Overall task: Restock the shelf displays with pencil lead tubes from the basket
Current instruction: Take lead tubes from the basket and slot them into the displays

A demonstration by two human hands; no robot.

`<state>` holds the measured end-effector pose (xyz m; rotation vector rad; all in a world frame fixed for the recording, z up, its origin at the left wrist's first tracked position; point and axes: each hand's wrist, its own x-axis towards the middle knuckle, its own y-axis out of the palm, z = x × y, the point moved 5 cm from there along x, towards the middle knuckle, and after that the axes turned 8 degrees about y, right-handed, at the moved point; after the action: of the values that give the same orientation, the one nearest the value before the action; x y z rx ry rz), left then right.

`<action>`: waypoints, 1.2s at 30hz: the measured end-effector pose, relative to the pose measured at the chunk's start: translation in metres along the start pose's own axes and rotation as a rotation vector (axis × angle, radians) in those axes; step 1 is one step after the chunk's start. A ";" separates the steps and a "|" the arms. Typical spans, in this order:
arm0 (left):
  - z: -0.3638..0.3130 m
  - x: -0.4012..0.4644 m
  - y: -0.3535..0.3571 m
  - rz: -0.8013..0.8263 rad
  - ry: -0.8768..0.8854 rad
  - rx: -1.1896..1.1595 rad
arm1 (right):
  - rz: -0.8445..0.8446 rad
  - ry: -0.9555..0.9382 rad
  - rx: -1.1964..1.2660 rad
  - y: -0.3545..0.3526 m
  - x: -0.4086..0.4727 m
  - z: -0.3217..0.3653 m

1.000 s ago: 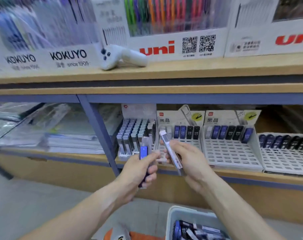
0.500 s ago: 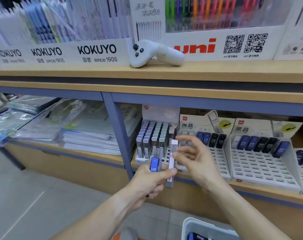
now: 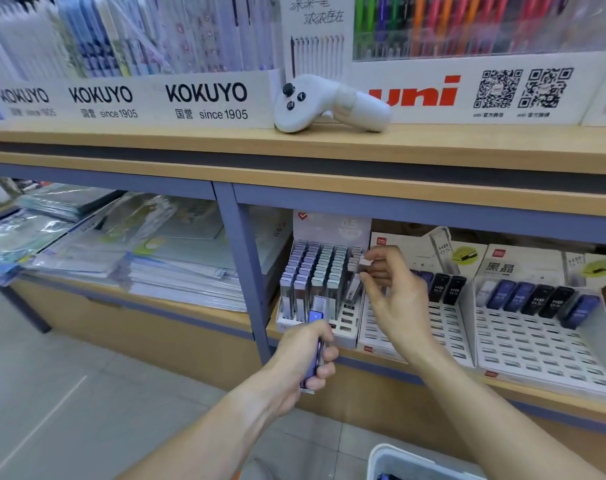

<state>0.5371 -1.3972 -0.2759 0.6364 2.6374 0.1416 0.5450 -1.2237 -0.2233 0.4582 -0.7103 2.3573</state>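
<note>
Left hand point(image 3: 303, 355) curled in a closed grip, low; right hand point(image 3: 393, 292) raised, fingertips point(image 3: 365, 271) pinched together.

Stationery shop (branded pen displays point(image 3: 467, 46) line shelves point(image 3: 294, 150)).

The lower shelf point(image 3: 381, 358) carries white lead-tube display trays point(image 3: 537, 348) and stacked plastic folders point(image 3: 138, 261). A white controller point(image 3: 329, 103) lies on the upper shelf point(image 3: 190, 140).

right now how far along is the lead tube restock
Partway. Done: the left display tray is mostly filled with grey-capped tubes. In hand: the right hand holds a white-capped tube at that tray's right column, and the left hand grips a blue tube. Left: the two white trays to the right hold only a back row, and the basket is mostly out of view.
</note>
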 end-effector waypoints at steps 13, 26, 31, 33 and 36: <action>0.001 0.003 -0.006 -0.034 0.112 0.099 | 0.075 -0.088 -0.067 0.009 -0.007 -0.010; -0.011 0.001 0.000 -0.041 0.201 0.067 | 0.170 -0.059 -0.316 0.001 0.006 -0.006; -0.010 -0.001 0.016 -0.007 0.204 0.050 | 0.413 0.449 0.231 -0.029 -0.007 -0.005; -0.008 -0.001 0.026 0.017 0.201 0.060 | 0.448 0.527 0.345 -0.044 -0.014 -0.009; -0.010 -0.001 0.045 0.045 0.210 0.037 | 0.374 0.592 0.395 -0.072 -0.017 -0.017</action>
<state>0.5517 -1.3579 -0.2578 0.7297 2.8339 0.1829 0.6022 -1.1747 -0.2181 -0.2463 -0.0498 2.7893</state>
